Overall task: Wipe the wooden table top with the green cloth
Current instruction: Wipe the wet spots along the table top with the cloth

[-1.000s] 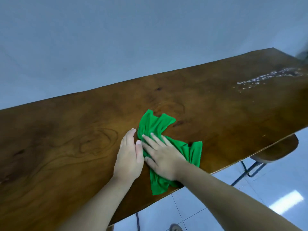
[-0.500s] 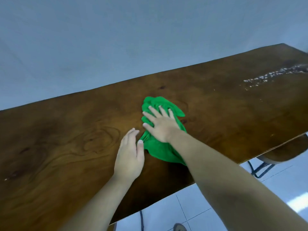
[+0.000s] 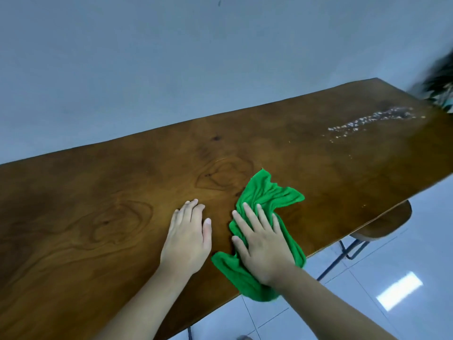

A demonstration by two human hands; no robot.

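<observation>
A long dark wooden table top (image 3: pixel 122 192) runs from lower left to upper right against a pale wall. The crumpled green cloth (image 3: pixel 267 192) lies near the table's front edge, with one end hanging slightly over it. My right hand (image 3: pixel 262 244) presses flat on the cloth, fingers spread. My left hand (image 3: pixel 187 239) rests palm down on bare wood just left of the cloth, holding nothing. A patch of white specks or droplets (image 3: pixel 367 120) sits on the far right part of the table.
A round wooden stool (image 3: pixel 384 224) with dark metal legs stands under the table's right front edge on a glossy white tiled floor (image 3: pixel 392 290). A blurred dark leafy shape (image 3: pixel 438 79) sits at the table's far right end.
My right hand has pulled the cloth back from the middle of the table toward the front edge, and the cloth has spread out. My left hand has stayed flat in place.
</observation>
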